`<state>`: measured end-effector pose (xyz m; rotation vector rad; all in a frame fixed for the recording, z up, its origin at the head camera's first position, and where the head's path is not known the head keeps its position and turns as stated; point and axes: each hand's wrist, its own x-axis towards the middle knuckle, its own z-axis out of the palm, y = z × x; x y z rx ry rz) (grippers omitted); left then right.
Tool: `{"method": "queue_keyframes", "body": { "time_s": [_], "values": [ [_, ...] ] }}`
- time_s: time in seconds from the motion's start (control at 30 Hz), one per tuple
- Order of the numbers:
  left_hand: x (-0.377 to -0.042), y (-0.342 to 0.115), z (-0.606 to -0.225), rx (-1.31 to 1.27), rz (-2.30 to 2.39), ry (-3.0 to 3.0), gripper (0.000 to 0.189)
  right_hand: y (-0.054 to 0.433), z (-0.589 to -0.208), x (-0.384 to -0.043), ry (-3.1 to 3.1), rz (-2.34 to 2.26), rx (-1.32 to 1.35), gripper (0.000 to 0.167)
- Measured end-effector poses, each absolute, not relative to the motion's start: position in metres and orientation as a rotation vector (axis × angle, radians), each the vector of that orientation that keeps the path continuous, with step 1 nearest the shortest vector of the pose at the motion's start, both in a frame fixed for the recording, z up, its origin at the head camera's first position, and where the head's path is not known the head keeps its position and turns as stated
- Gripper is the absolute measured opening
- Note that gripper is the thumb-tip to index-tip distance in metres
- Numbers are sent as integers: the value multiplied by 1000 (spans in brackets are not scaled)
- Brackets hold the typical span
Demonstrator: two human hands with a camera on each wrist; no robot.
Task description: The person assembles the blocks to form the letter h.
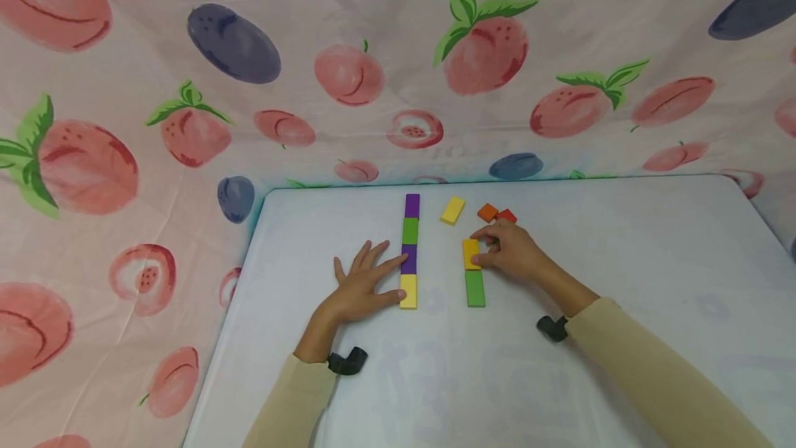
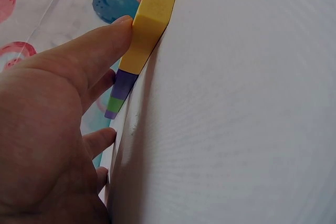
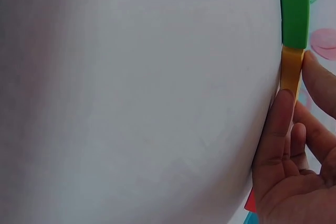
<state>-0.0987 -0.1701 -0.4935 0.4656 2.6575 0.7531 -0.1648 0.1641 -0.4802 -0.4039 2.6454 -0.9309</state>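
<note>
A column of four-sided blocks runs away from me on the white table: a yellow block nearest, then a purple block, a green block and another purple block. My left hand lies beside it, fingers spread, its thumb touching the yellow block and its index fingertip on the nearer purple one. To the right, my right hand pinches an amber-yellow block between thumb and fingers. That block stands end to end with a green block on its near side.
Beyond the right hand lie an orange block and a red block, the red one partly hidden by the fingers. A loose yellow block sits at an angle between the columns. Fruit-printed cloth hangs behind the white table.
</note>
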Motion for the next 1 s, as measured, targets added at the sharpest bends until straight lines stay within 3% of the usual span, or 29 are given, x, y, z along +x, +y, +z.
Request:
{"method": "queue_keyframes", "body": {
  "time_s": [0.8, 1.0],
  "values": [
    [-99, -170, -493, 458, 754, 2657, 69, 166, -480, -163, 2647, -937, -428, 49],
    [-99, -170, -492, 467, 756, 2653, 69, 166, -477, -162, 2625, -941, -434, 57]
  ]
}}
